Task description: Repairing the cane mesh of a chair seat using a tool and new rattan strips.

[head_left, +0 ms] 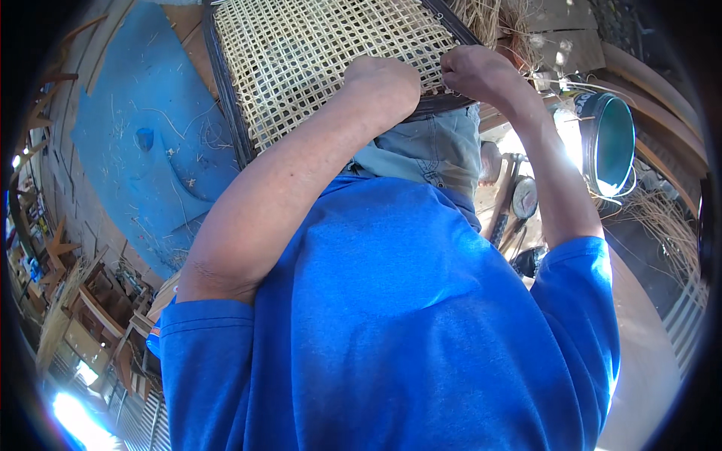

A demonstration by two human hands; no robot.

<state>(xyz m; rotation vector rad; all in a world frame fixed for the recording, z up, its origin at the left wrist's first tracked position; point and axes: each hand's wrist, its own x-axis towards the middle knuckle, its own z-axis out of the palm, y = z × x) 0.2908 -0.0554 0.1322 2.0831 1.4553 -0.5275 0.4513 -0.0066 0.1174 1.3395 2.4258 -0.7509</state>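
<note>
One woven cane panel [301, 52] in one dark frame [228, 94] sits at twelve o'clock, over the legs of one person wearing a blue shirt [391, 301]. Two bare hands are at it: the left hand [383, 81], curled narrow, is over the weave's lower part; the right hand [477, 69], also curled, is at its lower right corner. I cannot tell whether either pinches a strand, since the fingertips are hidden. One blue sheet [113, 105] spreads at ten o'clock, one bucket [589, 124] sits between two and three, and two fibre bundles show: one [477, 16] at one o'clock, one [665, 218] at three.
</note>
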